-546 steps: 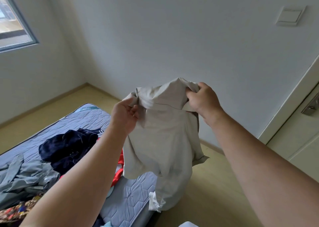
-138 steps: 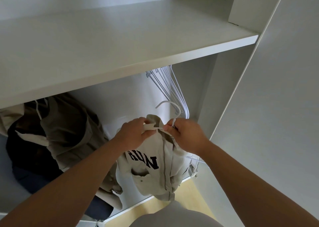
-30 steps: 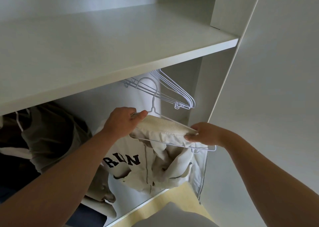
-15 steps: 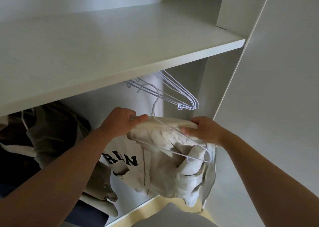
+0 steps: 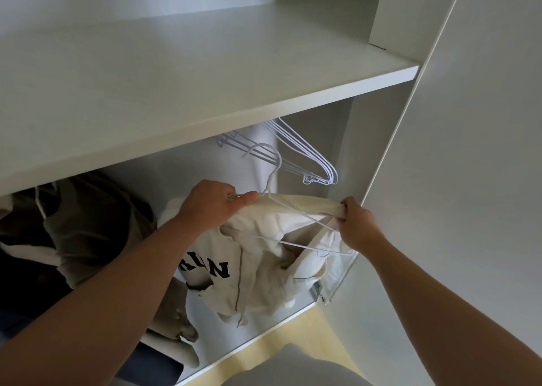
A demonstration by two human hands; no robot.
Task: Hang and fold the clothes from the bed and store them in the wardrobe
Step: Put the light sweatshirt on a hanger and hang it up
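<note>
In the middle of the frame we see a cream sweatshirt (image 5: 264, 268) with dark block letters on its front, bunched over a white wire hanger (image 5: 278, 162) inside the wardrobe (image 5: 343, 151), in the compartment under the shelf. Its body sags in folds below the hanger, and a ribbed edge is stretched along the hanger's top wire.

The left hand (image 5: 214, 204), at centre, has its fingers curled and its thumb pressed forward, pinching the hanger at the base of the neck together with the cloth there. The right hand (image 5: 356, 224), to the right of centre, has its fingers curled tight around the ribbed edge at the hanger's other end and grips it. The hanger tilts down toward the right. Its hook rises just under the shelf (image 5: 205, 77); we cannot tell whether it sits on a rail, since the shelf hides that part.

Just behind the hook, a bunch of bare white hangers (image 5: 319, 162) slants down to the right. At the left of the frame, dark and grey-brown clothes (image 5: 82, 227) hang in shadow, close beside the sweatshirt. A pale door panel (image 5: 469, 180) fills the right side, and a strip of yellowish floor (image 5: 293, 330) shows at the bottom.
</note>
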